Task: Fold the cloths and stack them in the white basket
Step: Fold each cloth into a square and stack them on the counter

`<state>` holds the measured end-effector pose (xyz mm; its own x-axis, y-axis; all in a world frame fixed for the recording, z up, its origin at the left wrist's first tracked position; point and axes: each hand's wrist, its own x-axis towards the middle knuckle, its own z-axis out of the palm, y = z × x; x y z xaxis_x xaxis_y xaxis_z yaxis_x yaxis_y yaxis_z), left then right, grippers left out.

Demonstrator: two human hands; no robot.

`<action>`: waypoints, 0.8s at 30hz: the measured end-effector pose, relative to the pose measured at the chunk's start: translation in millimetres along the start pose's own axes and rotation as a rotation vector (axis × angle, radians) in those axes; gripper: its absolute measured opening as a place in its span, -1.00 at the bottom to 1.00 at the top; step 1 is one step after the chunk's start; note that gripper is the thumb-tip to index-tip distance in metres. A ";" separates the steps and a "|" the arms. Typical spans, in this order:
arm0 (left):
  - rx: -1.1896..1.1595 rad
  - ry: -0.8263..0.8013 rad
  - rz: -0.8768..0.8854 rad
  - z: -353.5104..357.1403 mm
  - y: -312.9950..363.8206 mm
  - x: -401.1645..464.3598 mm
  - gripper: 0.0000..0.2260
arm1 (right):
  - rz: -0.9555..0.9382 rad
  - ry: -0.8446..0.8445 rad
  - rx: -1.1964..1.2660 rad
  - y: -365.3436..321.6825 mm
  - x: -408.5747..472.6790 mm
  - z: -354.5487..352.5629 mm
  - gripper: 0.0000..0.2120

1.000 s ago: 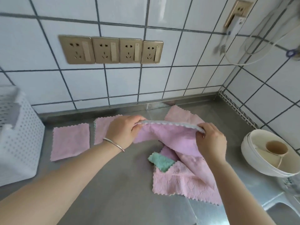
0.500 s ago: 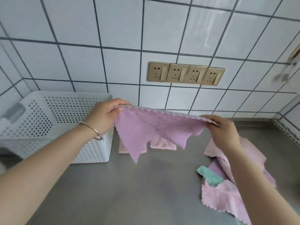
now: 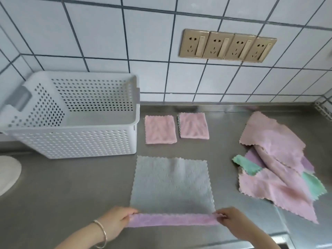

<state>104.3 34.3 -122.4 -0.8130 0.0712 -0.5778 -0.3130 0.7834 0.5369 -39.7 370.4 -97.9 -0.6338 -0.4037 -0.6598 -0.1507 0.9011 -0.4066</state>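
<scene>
A grey cloth (image 3: 172, 184) lay spread flat on the steel desk (image 3: 71, 194), in front of the white basket (image 3: 75, 141). Its near edge was turned up, showing a lilac underside. The left hand (image 3: 115, 223) pinched the near left corner and the right hand (image 3: 231, 220) pinched the near right corner, fingers (image 3: 220, 215) closed on the fabric in both cases. Two folded pink cloths (image 3: 160, 129) sat side by side behind it, just beside the basket, which held nothing visible. A loose heap of unfolded cloths (image 3: 274, 168) lay well apart to the right.

Risks, as judged: uneven travel of the two corners would skew the fold (zigzag edges mismatched); a weak pinch could drop one corner; the far edge might drag on the smooth steel and bunch.
</scene>
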 end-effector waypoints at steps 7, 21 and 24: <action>0.002 -0.113 -0.040 -3.5 2.5 11.1 -0.82 | 0.124 -0.170 -0.054 16.3 12.0 8.6 -0.60; -0.158 0.349 -0.375 -39.0 11.5 95.4 -0.71 | 0.130 0.145 0.198 -4.3 89.5 -28.1 -0.81; -0.216 0.413 -0.422 -34.9 4.2 104.0 -0.71 | 0.150 0.212 0.213 -6.7 92.7 -23.6 -0.77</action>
<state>1.3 23.5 -158.8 -0.7069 -0.4949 -0.5053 -0.7053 0.5467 0.4513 -115.4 330.7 -141.4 -0.7841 -0.2071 -0.5850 0.1038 0.8856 -0.4527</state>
